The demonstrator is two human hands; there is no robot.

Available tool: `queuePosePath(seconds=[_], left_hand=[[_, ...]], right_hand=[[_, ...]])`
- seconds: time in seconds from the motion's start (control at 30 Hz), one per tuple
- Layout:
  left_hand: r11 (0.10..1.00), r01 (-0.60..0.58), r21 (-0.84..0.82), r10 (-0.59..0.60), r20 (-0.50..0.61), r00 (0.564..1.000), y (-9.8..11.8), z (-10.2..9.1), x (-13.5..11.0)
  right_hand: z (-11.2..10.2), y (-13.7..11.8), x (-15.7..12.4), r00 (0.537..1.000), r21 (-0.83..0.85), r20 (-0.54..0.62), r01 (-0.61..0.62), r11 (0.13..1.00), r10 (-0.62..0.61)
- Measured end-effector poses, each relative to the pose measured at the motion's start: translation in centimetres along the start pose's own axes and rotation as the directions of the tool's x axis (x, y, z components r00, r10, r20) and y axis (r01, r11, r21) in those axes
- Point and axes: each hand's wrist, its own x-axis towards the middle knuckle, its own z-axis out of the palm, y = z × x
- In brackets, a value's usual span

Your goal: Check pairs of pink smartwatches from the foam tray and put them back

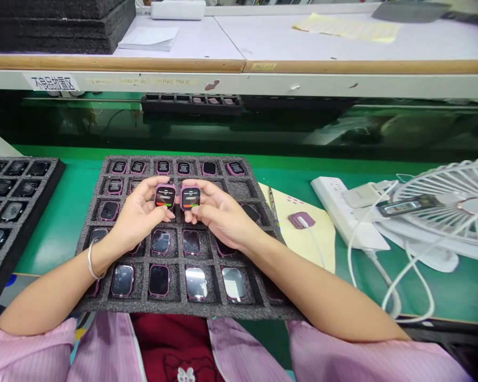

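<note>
Head view, hands: We see the left hand (137,212) gripping one pink smartwatch body (165,196) and the right hand (219,212) gripping another watch body (190,198), fingers closed around each, held side by side just above the tray.
Head view, screens: Both held watches are lit, each showing text with a red and green bar.
Head view, tray: A dark foam tray (231,188) lies on the green bench (71,207), most pockets filled with watch bodies, screens dark.
Head view, progress: We judge two units are being checked; a few pockets under the hands look empty, and the many dark units appear left to do.
Head view, surroundings: A second foam tray (43,185) sits left; a yellow pad (302,244), a power strip (334,207) and a white fan (454,212) sit right.
</note>
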Motion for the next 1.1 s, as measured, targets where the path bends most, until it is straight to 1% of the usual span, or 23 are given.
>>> queuePosePath(seconds=[0.1, 0.27, 0.4, 0.53, 0.6, 0.7, 0.8, 0.9, 0.97, 1.0, 1.07, 1.1], left_hand=[[1.0, 0.011, -0.002, -0.011, -0.002, 1.0, 0.0, 0.0, -0.1], [0.996, 0.082, -0.031, -0.082, -0.002, 0.997, 0.1, 0.0, -0.2], [0.998, 0.046, 0.03, -0.046, -0.011, 0.999, 0.0, 0.0, -0.2], [0.991, 0.012, 0.133, -0.008, -0.03, 1.0, 0.0, 0.2, -0.1], [0.991, 0.02, 0.134, -0.016, -0.028, 0.999, 0.0, 0.2, -0.1], [0.995, 0.03, 0.097, -0.031, 0.003, 1.0, 0.1, 0.2, -0.1], [0.998, 0.039, 0.059, -0.042, 0.048, 0.998, 0.1, 0.1, -0.2], [0.994, 0.085, 0.072, -0.092, 0.096, 0.991, 0.5, 0.1, 0.5], [0.986, 0.106, 0.132, -0.125, 0.144, 0.982, 0.7, 0.3, 1.7], [0.978, 0.095, 0.184, -0.127, 0.173, 0.977, 0.7, 0.5, 2.5], [0.938, 0.014, 0.348, -0.11, 0.258, 0.96, 0.6, 1.4, 4.4], [0.891, -0.059, 0.45, -0.087, 0.297, 0.951, 0.4, 2.1, 5.5]], right_hand=[[0.0, 0.0, 0.0, 1.0, -0.009, -0.003, 0.008, 1.0, -0.008], [-0.3, 0.2, 0.1, 0.999, -0.016, -0.036, 0.014, 1.0, -0.014], [-0.6, 0.4, 0.2, 0.999, -0.021, -0.042, 0.001, 1.0, -0.002], [-0.5, 0.0, 0.1, 0.998, 0.032, -0.033, -0.058, 0.998, 0.059], [-0.5, -0.1, 0.1, 0.997, 0.065, -0.017, -0.076, 0.995, 0.077], [-0.5, -0.1, 0.1, 0.997, 0.092, 0.003, -0.074, 0.993, 0.074], [-0.9, -0.5, 0.1, 0.999, 0.049, 0.016, -0.046, 0.998, 0.046], [-2.0, -1.4, 0.1, 0.999, -0.04, 0.034, -0.018, 0.999, 0.019], [-3.5, -2.3, 0.1, 1.0, -0.126, 0.028, 0.006, 0.992, -0.003], [-4.5, -2.7, 0.2, 1.0, -0.188, 0.014, 0.023, 0.982, -0.02], [-6.9, -3.5, 0.3, 0.998, -0.355, -0.03, 0.048, 0.933, -0.063], [-8.2, -3.8, 0.4, 0.994, -0.442, -0.062, 0.053, 0.895, -0.09]])
